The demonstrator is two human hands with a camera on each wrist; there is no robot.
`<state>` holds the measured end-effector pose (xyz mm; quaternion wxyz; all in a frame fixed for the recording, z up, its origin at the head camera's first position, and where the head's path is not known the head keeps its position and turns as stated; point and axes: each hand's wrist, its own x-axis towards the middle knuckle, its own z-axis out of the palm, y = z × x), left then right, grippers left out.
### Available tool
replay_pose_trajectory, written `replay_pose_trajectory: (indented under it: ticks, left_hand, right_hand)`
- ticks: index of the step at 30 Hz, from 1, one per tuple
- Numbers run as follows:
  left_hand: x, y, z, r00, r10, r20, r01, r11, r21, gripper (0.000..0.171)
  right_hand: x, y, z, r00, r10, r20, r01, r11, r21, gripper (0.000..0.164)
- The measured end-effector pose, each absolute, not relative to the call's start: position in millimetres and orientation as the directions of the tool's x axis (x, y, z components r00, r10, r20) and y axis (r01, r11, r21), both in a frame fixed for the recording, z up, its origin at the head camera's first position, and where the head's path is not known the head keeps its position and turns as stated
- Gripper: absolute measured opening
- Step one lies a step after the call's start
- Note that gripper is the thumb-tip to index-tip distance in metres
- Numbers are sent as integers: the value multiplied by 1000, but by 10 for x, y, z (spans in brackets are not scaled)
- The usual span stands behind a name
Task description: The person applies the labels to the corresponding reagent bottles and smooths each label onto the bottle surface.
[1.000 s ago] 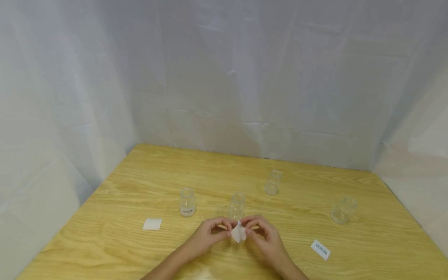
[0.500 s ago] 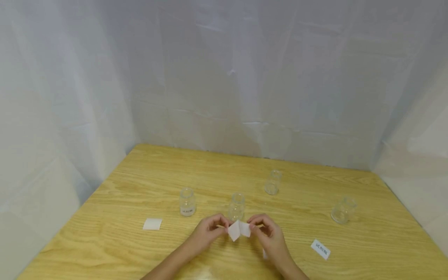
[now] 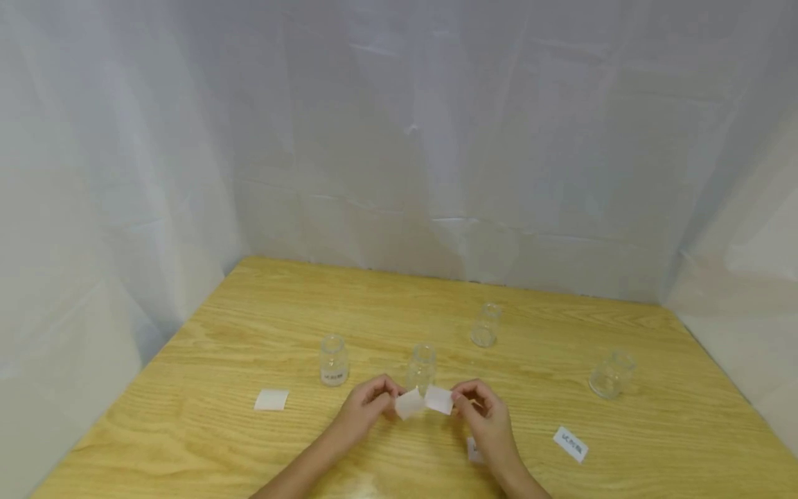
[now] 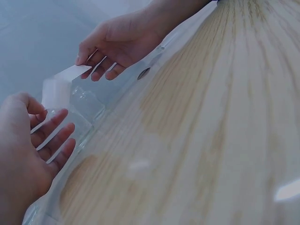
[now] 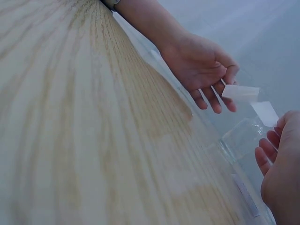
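Observation:
In the head view my left hand (image 3: 368, 409) pinches a small cream paper slip (image 3: 409, 403) between thumb and index finger. Facing it, my right hand (image 3: 486, 412) pinches a white label (image 3: 439, 400) by its right end, blank side showing. The inner corners of the two pieces come close together. Just behind them stands a clear glass jar (image 3: 424, 364), its lower part overlapped by the papers. The right wrist view shows the slip (image 5: 241, 92) and the label (image 5: 266, 114) edge to edge, the other fingers of both hands spread loosely.
A glass jar (image 3: 334, 360) with a lettered label stands left, a blank paper piece (image 3: 271, 399) beside it. Other jars stand at the back (image 3: 486, 326) and right (image 3: 612, 375). A lettered label (image 3: 571, 443) lies right; another (image 3: 475, 450) is partly under my right wrist.
The paper between my hands has gone from one crumpled, folded shape to two flat pieces, one in each hand. My hands have moved slightly apart, uncovering the label near my right wrist.

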<state>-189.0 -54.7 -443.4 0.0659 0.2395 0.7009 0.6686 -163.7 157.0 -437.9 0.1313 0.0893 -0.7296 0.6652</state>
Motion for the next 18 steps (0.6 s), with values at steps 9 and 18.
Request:
replay_pose_trajectory:
  ticks: [9, 18]
  left_hand:
    - [-1865, -755, -4434, -873, 448, 190, 360, 331, 872, 15]
    - [-1873, -890, -4489, -820, 486, 303, 566, 604, 561, 14]
  right_hand:
    - [-1641, 1565, -4371, -954, 63, 294, -288, 97, -953, 12]
    - [-1628, 1570, -4366, -953, 64, 296, -288, 108, -951, 11]
